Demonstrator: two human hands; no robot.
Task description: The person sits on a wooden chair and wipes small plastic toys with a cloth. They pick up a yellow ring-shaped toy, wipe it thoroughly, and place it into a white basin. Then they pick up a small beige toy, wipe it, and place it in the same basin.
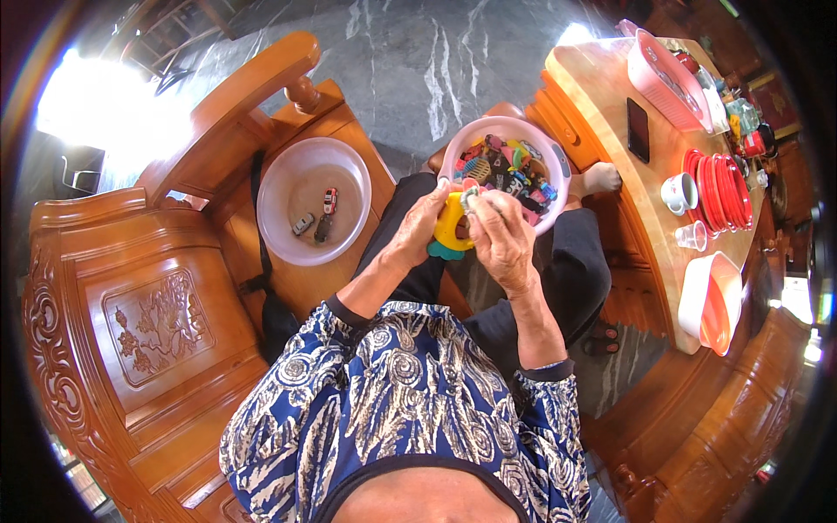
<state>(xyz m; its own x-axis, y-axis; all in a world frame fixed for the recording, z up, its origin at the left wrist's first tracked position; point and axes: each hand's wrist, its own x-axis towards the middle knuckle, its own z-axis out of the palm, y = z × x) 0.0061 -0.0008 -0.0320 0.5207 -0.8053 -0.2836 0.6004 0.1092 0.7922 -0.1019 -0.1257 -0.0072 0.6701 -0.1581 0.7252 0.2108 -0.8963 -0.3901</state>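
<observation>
My left hand (418, 223) grips a yellow plastic toy (450, 222) with a teal scalloped end, held over my lap. At the toy's upper edge, the fingers of my right hand (500, 235) pinch a small greyish cloth or similar soft thing (469, 197), partly hidden by the fingers. Just beyond my hands stands a pink plastic basin (561, 173) holding water and many small coloured toys (503, 163). Off to the left, a whitish basin (278, 225) contains three toy cars: a red and white one (330, 201), a silver one (303, 224) and a dark one (323, 229).
The left basin rests on a carved wooden bench (157, 314). A wooden table (601, 72) on the right bears a phone (638, 130), a mug (679, 194), a clear cup (692, 236), red plates (719, 193), a pink basket (667, 85) and a white container (696, 294).
</observation>
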